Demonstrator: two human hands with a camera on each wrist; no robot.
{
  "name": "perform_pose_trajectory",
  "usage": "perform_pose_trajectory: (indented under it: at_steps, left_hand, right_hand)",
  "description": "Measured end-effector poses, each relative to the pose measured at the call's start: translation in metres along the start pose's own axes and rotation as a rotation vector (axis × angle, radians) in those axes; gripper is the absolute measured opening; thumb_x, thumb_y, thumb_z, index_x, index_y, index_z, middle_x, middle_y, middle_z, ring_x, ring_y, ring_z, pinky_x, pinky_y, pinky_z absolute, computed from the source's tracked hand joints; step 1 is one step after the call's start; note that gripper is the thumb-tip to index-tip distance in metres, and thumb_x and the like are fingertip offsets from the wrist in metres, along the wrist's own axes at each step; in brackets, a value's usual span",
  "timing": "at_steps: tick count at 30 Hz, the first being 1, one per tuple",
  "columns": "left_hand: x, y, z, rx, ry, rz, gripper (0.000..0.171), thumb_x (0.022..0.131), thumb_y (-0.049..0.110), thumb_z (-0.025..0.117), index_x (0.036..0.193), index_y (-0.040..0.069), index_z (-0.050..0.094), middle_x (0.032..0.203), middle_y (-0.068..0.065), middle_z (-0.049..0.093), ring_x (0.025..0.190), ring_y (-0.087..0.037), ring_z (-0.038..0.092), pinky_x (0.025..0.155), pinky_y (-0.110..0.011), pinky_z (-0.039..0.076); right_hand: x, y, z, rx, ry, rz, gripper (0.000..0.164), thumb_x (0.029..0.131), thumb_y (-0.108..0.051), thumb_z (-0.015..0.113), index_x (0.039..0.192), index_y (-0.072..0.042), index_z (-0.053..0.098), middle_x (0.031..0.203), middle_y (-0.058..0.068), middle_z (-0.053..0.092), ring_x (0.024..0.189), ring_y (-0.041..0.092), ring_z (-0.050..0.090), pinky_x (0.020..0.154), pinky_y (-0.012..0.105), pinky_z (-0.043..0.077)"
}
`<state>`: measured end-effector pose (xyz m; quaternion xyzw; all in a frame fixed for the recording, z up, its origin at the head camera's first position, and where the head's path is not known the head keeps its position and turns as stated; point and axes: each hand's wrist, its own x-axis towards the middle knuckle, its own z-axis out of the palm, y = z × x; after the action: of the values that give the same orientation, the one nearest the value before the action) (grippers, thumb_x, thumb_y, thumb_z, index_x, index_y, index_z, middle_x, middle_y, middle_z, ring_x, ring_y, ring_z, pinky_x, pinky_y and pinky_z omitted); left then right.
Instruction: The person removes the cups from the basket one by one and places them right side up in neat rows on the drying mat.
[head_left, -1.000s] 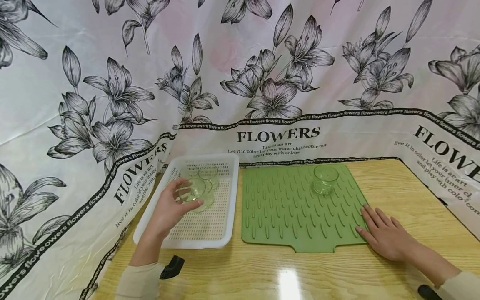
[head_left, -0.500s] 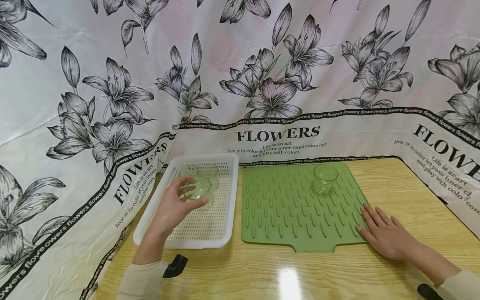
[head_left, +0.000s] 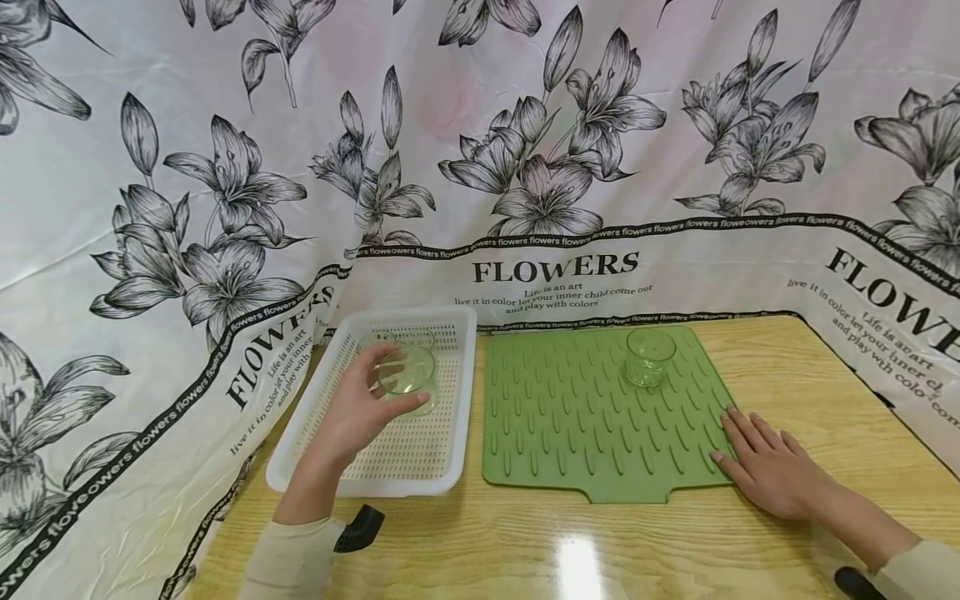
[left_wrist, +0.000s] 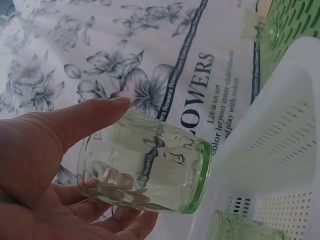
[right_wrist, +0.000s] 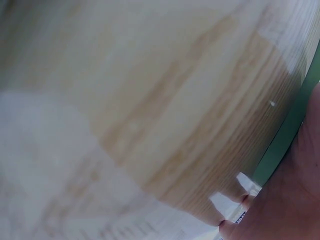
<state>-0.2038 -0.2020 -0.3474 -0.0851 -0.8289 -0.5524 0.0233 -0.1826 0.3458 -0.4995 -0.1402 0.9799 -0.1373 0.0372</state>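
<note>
My left hand (head_left: 354, 410) grips a clear, green-tinted drinking glass (head_left: 409, 382) near its rim, thumb on one side and fingers on the other. In the left wrist view, the glass's thick green base (left_wrist: 201, 177) points away from the palm. It is held over the white perforated basket (head_left: 457, 417), where other glasses (head_left: 417, 340) stand at the back, partly hidden. A similar glass (head_left: 651, 360) is upright on the green ridged mat (head_left: 558, 408). Fingers extended, my right hand (head_left: 772, 467) rests flat at the mat's right edge, partly on the table.
Basket and mat lie side by side on a wood-grain table (head_left: 517, 542), a narrow gap between them. Behind them hangs a flower-printed curtain (head_left: 555, 200), which also runs along the left and right sides.
My left hand has moved slightly to the right and up with the glass, away from the others in the basket. My right hand stays put on the mat's edge.
</note>
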Motion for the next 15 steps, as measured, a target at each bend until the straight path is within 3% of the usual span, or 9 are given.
perform_pose_trajectory:
  at_steps: [10, 15]
  left_hand:
    - [0.003, 0.011, 0.007, 0.027, 0.006, 0.019, 0.08, 0.078, 0.017, 0.09, 0.146, 0.011, 0.047, 0.145, -0.008, 0.051, 0.136, -0.03, 0.049, 0.117, -0.046, 0.04]
    - [0.005, 0.014, 0.012, 0.023, -0.006, 0.03, 0.082, 0.078, 0.015, 0.089, 0.146, 0.008, 0.045, 0.147, -0.011, 0.049, 0.139, -0.036, 0.047, 0.118, -0.047, 0.038]
  right_hand:
    - [0.001, 0.0, -0.002, -0.011, 0.001, -0.003, 0.074, 0.111, -0.043, 0.038, 0.157, 0.012, 0.019, 0.162, 0.036, 0.017, 0.146, 0.06, 0.015, 0.108, 0.08, 0.014]
    - [0.001, 0.001, -0.001, -0.008, -0.001, -0.006, 0.074, 0.111, -0.042, 0.038, 0.158, 0.011, 0.018, 0.162, 0.036, 0.017, 0.146, 0.06, 0.015, 0.108, 0.08, 0.014]
